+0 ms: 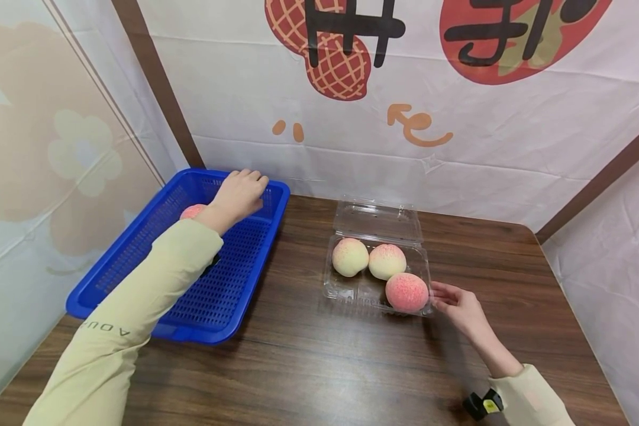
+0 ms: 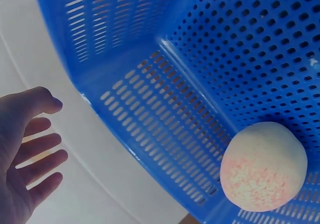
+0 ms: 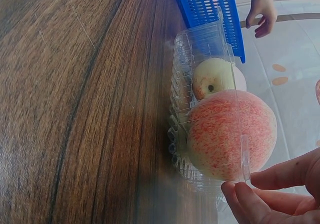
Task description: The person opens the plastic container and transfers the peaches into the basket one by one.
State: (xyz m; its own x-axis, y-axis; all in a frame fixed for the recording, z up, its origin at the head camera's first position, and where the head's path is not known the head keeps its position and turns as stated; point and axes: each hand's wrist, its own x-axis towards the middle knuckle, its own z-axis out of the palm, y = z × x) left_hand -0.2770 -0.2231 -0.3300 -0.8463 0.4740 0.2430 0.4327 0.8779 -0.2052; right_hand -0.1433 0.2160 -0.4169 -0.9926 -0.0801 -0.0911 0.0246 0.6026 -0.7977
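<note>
The place seems to be a small booth or dressed-up corner; whether it belongs to a home, shop or lab, I cannot tell. In the head view, a creased white cloth sheet with cartoon food prints and thick black strokes (image 1: 234,89) hangs at twelve o'clock. At ten o'clock hangs a pale cloth sheet with large beige flowers (image 1: 26,177). A dark-brown wood-grain tabletop (image 1: 319,378) stretches towards six o'clock.
</note>
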